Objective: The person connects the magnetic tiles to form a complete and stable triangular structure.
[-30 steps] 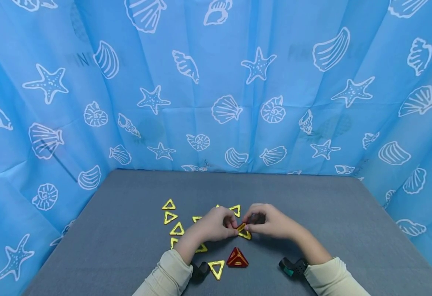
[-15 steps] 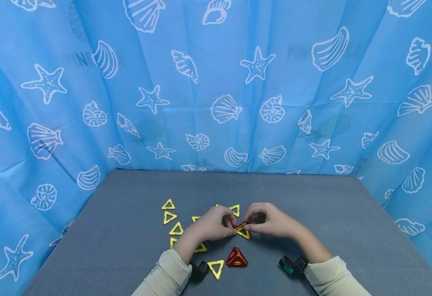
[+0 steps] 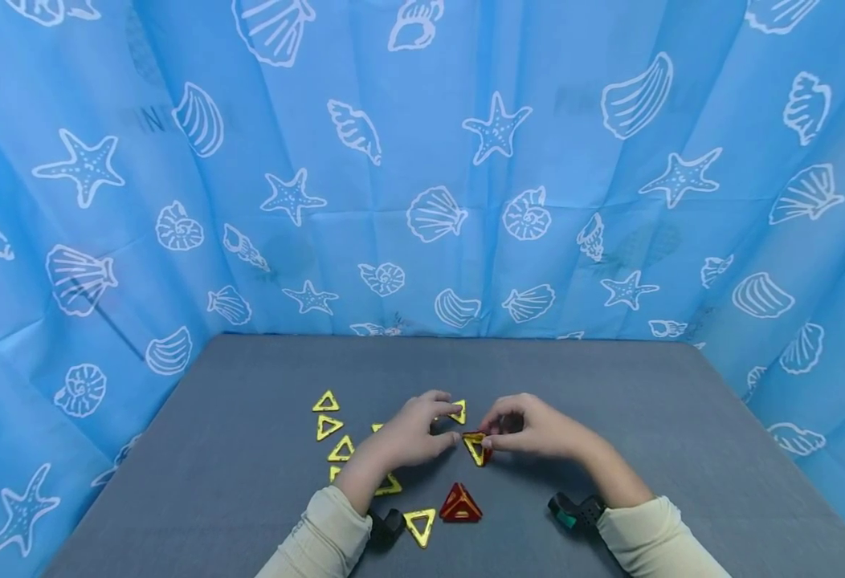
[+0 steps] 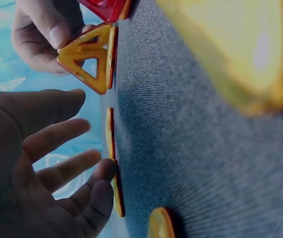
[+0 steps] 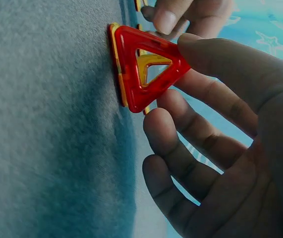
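In the head view my right hand pinches the top of a small pyramid of triangular magnetic tiles. Its red side faces the right wrist camera, with thumb and forefinger at the tip; yellow sides show from the left wrist. My left hand is apart from it, fingers spread and holding nothing visible. Its fingertips overlap a flat yellow triangle tile behind the pyramid. Nearer the body stands a red tile pyramid, with another yellow tile beside it.
Several yellow triangle tiles lie flat at left, among them a far tile and one partly under the left forearm. The grey table ends at a blue shell-print curtain. Black wrist cameras hang by the sleeves.
My left hand has let go of the tile pyramid and drawn back a little to the left, its fingers spreading. My right hand still pinches the pyramid, which has turned slightly.
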Action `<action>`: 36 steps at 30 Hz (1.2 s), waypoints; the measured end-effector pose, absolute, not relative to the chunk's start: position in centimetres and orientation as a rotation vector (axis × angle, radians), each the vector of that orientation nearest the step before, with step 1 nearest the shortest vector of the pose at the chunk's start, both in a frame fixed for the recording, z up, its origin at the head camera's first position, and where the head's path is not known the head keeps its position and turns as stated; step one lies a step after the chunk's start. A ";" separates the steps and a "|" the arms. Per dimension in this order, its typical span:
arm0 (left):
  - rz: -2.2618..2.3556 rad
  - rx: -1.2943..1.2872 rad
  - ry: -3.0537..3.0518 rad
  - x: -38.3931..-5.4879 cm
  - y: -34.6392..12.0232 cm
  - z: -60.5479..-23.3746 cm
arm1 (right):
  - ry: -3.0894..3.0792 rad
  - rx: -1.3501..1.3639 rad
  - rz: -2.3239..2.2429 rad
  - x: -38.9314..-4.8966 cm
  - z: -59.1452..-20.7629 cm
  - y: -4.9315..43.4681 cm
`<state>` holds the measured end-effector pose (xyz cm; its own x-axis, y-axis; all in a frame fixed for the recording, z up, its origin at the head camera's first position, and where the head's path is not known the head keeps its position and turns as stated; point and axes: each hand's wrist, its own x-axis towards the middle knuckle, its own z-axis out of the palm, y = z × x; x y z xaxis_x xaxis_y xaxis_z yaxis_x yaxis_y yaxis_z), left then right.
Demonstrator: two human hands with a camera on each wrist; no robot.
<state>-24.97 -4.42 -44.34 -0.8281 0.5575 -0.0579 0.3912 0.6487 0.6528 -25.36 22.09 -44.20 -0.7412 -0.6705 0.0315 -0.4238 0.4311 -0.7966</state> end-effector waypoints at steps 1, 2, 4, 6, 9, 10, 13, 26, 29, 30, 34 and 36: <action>0.927 0.756 2.616 -24.9 -4.4 -44.3 | 2.393 -0.938 -1.208 -25.3 -44.1 22.1; 0.908 0.747 2.618 -24.9 -4.4 -44.3 | 2.388 -0.928 -1.208 -25.3 -44.0 22.2; 0.880 0.733 2.622 -24.9 -4.4 -44.3 | 2.383 -0.916 -1.201 -25.3 -43.9 22.3; 0.878 0.724 2.623 -25.0 -4.5 -44.3 | 2.380 -0.904 -1.190 -25.3 -43.8 22.5; 0.894 0.712 2.627 -25.1 -4.5 -44.3 | 2.382 -0.879 -1.172 -25.3 -43.7 22.7; 0.901 0.712 2.626 -25.2 -4.6 -44.3 | 2.383 -0.869 -1.168 -25.3 -43.6 22.8; 0.911 0.725 2.634 -25.1 -4.7 -44.4 | 2.389 -0.842 -1.150 -25.3 -43.6 22.9; 0.839 0.707 2.635 -24.9 -4.5 -44.0 | 2.442 -0.868 -1.084 -25.4 -44.0 23.1; 0.847 0.728 2.630 -25.0 -4.5 -44.0 | 2.483 -0.845 -1.078 -25.6 -44.1 23.2; 0.848 0.735 2.628 -25.0 -4.5 -44.0 | 2.500 -0.837 -1.074 -25.6 -44.2 23.2; 0.856 0.745 2.608 -24.7 -4.3 -44.0 | 2.540 -0.815 -1.060 -25.7 -44.2 23.3; 0.860 0.748 2.592 -24.6 -4.1 -44.0 | 2.544 -0.811 -1.057 -25.7 -44.2 23.2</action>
